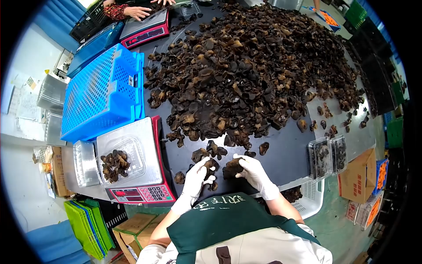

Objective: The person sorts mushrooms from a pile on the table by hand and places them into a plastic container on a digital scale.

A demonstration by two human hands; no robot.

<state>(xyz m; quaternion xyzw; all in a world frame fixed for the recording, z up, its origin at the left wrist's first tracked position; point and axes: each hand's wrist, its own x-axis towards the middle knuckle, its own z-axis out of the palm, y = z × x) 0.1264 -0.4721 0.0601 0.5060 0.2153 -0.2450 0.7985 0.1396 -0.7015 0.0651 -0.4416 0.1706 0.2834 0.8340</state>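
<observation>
White gloves cover both hands at the near edge of the dark table. My left hand (pixel 198 178) is closed round some dark brown fungus pieces (pixel 212 164). To its right, my right hand (pixel 255 172) grips a darker clump of fungus (pixel 231 168). A few loose pieces (pixel 201 154) lie just beyond the hands. The large heap of fungus (pixel 237 79) rises behind them. At the left, a clear plastic tray (pixel 137 154) with fungus in it rests on a red-edged scale (pixel 151 179).
Blue crates (pixel 94 97) stand behind the scale. Clear boxes (pixel 321 158) of fungus sit at the right table edge, above a white basket (pixel 313 200) and near a cardboard box (pixel 358 176). A co-worker's hands (pixel 137 12) are over another scale (pixel 145 35).
</observation>
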